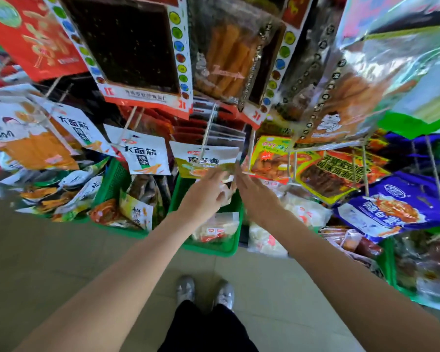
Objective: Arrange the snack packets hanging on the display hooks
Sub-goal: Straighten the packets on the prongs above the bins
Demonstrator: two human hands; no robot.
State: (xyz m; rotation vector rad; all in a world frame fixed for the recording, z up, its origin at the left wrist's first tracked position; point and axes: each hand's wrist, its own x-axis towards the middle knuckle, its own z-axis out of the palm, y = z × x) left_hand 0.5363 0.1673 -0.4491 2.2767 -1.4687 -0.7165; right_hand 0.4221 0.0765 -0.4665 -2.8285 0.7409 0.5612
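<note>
A white and olive-green snack packet [201,158] hangs on a display hook [210,128] in the middle of the rack. My left hand [208,191] pinches its lower right corner from below. My right hand [254,191] meets it at the same corner, fingers touching the packet's edge. White packets with black lettering [145,156] hang on the hook to the left. A yellow and red packet [272,158] hangs to the right. Large packets with dark and orange contents [137,52] hang on the upper row.
Green plastic baskets [208,247] full of loose packets stand on the floor under the hooks. A blue packet [391,207] and a yellow-bordered packet [333,174] hang at the right. Tiled floor [48,250] lies at the left; my shoes [206,292] stand close to the baskets.
</note>
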